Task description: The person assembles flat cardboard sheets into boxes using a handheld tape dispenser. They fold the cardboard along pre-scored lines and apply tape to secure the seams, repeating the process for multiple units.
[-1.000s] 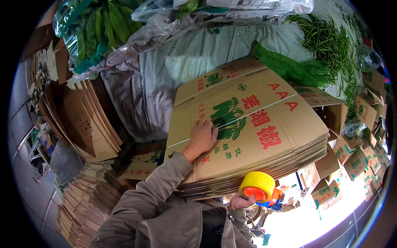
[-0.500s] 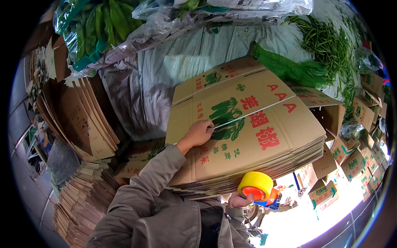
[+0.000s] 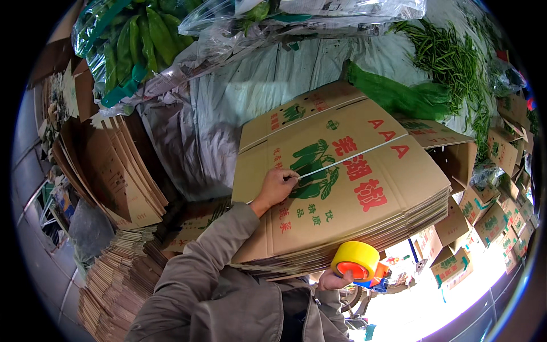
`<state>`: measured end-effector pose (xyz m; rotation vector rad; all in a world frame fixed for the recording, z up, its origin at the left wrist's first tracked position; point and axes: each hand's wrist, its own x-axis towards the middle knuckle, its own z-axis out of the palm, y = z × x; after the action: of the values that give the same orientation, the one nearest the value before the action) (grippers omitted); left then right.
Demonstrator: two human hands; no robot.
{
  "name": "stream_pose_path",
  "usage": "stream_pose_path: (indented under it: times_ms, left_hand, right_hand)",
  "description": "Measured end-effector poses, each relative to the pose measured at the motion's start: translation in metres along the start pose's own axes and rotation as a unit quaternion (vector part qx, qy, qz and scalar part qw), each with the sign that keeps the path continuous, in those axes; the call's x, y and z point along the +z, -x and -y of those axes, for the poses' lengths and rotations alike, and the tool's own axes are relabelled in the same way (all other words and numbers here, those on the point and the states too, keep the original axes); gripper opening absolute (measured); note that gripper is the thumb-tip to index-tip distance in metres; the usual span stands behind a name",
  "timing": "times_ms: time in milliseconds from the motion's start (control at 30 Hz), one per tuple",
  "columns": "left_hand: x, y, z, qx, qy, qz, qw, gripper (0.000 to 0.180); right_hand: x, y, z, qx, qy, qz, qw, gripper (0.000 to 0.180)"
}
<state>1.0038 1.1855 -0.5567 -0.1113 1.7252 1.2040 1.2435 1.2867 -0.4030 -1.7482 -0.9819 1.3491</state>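
A bundle of flattened cardboard boxes [image 3: 353,148], brown with red and green print, lies in front of me. Two white packing straps cross it. On its top face my left hand [image 3: 278,187] is closed, pinching the nearer strap [image 3: 347,157] between thumb and fingers. My right hand [image 3: 335,280] is wrapped round a tape dispenser [image 3: 379,276] beside the bundle's near edge. A roll of yellow tape [image 3: 360,253] with an orange core sits on the dispenser, in front of part of that hand.
More flattened cartons [image 3: 122,279] are stacked to the left, with open cartons [image 3: 111,171] above them. Green peppers [image 3: 151,40] in plastic lie at the far left, thin green peppers [image 3: 450,62] and a green mesh bag [image 3: 399,94] at the far right. Printed boxes [image 3: 493,225] stand rightward.
The view has shifted slightly, moving the bundle and both hands a little in the picture. My left hand still pinches the strap; my right still holds the tape dispenser.
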Motion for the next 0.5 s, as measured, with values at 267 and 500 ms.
stream_pose_path:
  times_ms: [267,500]
  left_hand:
    - [0.008,0.002,0.011,0.028,0.098,-0.014,0.995,0.015]
    - [-0.008,-0.003,0.002,-0.085,0.187,0.073,0.976,0.014]
  right_hand:
    - [-0.003,-0.003,0.008,0.012,-0.002,0.036,0.999,0.067]
    - [0.002,0.017,0.093,0.088,0.243,0.333,0.907,0.098]
